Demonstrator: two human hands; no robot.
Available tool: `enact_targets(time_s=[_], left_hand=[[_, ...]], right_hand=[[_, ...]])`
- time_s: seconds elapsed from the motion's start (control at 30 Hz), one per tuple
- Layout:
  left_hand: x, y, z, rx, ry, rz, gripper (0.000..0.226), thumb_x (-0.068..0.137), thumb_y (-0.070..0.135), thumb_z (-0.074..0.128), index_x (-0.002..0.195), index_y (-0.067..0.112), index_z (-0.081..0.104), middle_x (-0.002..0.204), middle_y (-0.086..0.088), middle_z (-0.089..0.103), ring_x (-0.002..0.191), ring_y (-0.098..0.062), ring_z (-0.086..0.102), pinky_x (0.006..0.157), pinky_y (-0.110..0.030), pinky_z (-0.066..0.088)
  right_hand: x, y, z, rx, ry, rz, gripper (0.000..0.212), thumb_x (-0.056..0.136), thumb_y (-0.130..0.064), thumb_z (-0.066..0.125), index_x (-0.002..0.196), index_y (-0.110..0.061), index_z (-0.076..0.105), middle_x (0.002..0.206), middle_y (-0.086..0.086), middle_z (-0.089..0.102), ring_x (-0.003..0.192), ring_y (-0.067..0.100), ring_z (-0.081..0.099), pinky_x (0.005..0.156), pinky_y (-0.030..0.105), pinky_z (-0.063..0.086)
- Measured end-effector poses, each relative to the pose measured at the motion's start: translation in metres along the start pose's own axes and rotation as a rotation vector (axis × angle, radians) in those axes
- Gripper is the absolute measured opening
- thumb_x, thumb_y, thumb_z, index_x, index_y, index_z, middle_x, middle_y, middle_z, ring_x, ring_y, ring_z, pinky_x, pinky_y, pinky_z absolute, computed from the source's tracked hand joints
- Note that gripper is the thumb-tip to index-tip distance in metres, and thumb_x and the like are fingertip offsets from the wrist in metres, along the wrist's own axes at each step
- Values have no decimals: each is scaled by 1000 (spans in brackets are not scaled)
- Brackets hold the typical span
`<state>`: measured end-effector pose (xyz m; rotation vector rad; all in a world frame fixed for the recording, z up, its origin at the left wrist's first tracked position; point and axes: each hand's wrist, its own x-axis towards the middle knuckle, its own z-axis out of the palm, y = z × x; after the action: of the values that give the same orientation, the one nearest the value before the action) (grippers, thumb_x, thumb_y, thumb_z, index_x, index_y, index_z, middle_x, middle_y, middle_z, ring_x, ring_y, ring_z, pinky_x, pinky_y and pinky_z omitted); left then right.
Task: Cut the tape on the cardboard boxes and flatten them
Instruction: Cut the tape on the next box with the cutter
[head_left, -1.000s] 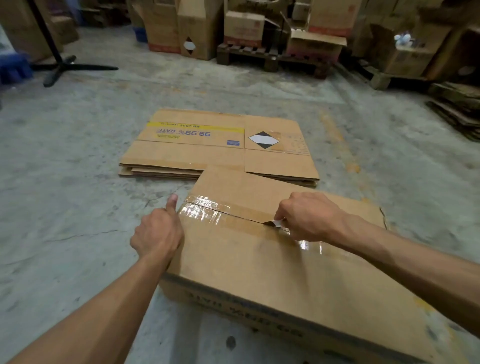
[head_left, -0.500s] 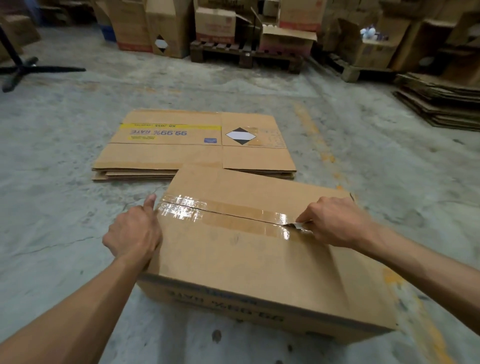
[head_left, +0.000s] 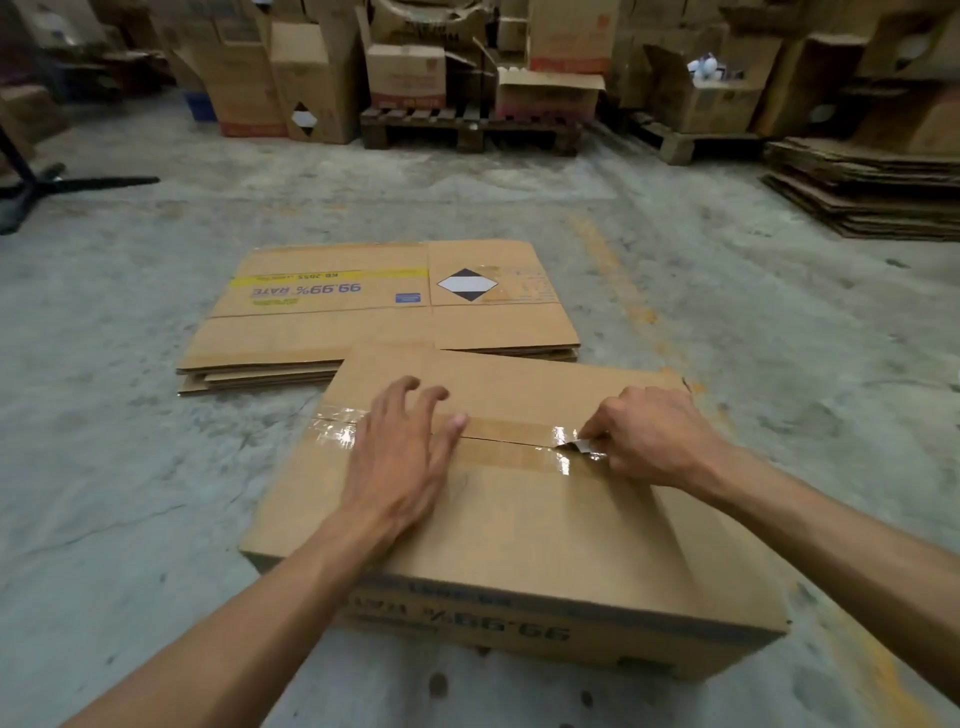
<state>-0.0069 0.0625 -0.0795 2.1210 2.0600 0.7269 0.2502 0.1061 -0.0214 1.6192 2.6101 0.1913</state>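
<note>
A brown cardboard box (head_left: 519, 525) stands on the concrete floor in front of me. Clear tape (head_left: 509, 431) runs across its top seam, and a cut line shows along the seam from the left end to the blade. My right hand (head_left: 649, 436) grips a small blade (head_left: 579, 446) whose tip sits in the tape near the right end. My left hand (head_left: 400, 452) lies over the top of the box with fingers spread across the taped seam.
A stack of flattened boxes (head_left: 374, 317) lies just beyond the box. Further back stand wooden pallets (head_left: 467, 127) with many cartons. Another pile of flat cardboard (head_left: 867, 187) is at the right. A black stand's legs (head_left: 62, 187) reach in at the far left.
My right hand with the blade has drawn further right along the seam. My left hand has left the box's left edge and now rests on top, over the tape.
</note>
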Motion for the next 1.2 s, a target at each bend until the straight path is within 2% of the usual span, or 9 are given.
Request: enact_targets(time_s=[0.1, 0.2, 0.33, 0.47, 0.6, 0.73, 0.93, 1.1, 1.2], left_hand=[[-11, 35, 24, 98, -276, 180, 76, 86, 69, -11, 152, 45, 17, 164, 10, 10, 151, -14, 6, 122, -45, 7], [-3, 16, 29, 174, -285, 142, 81, 81, 70, -21, 154, 47, 3, 164, 17, -2, 151, -9, -6, 123, -43, -1], [9, -13, 19, 201, -278, 97, 78, 82, 71, -15, 153, 48, 8, 164, 19, 3, 151, -6, -1, 122, -44, 6], [24, 0, 17, 240, -237, 56, 70, 86, 70, -4, 138, 41, 33, 150, 10, 30, 143, -14, 23, 113, -52, 22], [20, 10, 35, 208, -220, -16, 65, 89, 71, 2, 139, 39, 28, 151, 6, 21, 147, -15, 14, 118, -53, 9], [18, 4, 36, 172, -179, -29, 68, 86, 72, -1, 138, 42, 31, 151, 9, 23, 147, -12, 19, 119, -50, 10], [18, 7, 36, 180, -178, -36, 71, 84, 74, -1, 139, 42, 31, 151, 9, 23, 147, -12, 21, 120, -49, 8], [17, 8, 33, 190, -191, -47, 72, 82, 75, 0, 138, 42, 31, 150, 10, 25, 147, -11, 18, 120, -48, 8], [16, 9, 31, 194, -209, -54, 71, 84, 74, -1, 139, 43, 29, 152, 10, 23, 149, -13, 14, 120, -49, 7]], right_hand=[[5, 0, -2, -16, 5, -7, 29, 83, -28, 53, 104, -39, 70, 97, 1, 70, 92, 29, 64, 62, 29, 31], [18, -5, 2, 24, 4, -20, 27, 83, -24, 54, 101, -34, 70, 97, 5, 70, 93, 33, 63, 64, 30, 33], [41, -18, 5, 67, 12, -66, 28, 89, -26, 54, 111, -35, 70, 104, 6, 69, 98, 33, 63, 66, 31, 33], [57, -23, 1, 83, -6, -103, 31, 89, -30, 55, 116, -37, 69, 111, 4, 68, 104, 30, 63, 68, 30, 34], [49, 0, 0, 84, -33, -87, 29, 86, -32, 58, 112, -36, 71, 108, 2, 70, 101, 28, 64, 67, 29, 35], [27, 31, 1, 69, -65, -83, 23, 87, -32, 56, 102, -31, 74, 88, 1, 68, 94, 28, 63, 63, 28, 32], [5, 82, 12, 27, -63, -33, 22, 87, -31, 57, 104, -33, 71, 84, -8, 71, 83, 22, 64, 55, 28, 39], [-1, 88, 17, 22, -52, -34, 24, 88, -21, 56, 103, -33, 70, 75, -7, 66, 73, 19, 58, 46, 26, 30], [-6, 96, 11, 61, -76, -28, 34, 88, -18, 58, 109, -41, 71, 81, -11, 68, 69, 15, 49, 46, 25, 25]])
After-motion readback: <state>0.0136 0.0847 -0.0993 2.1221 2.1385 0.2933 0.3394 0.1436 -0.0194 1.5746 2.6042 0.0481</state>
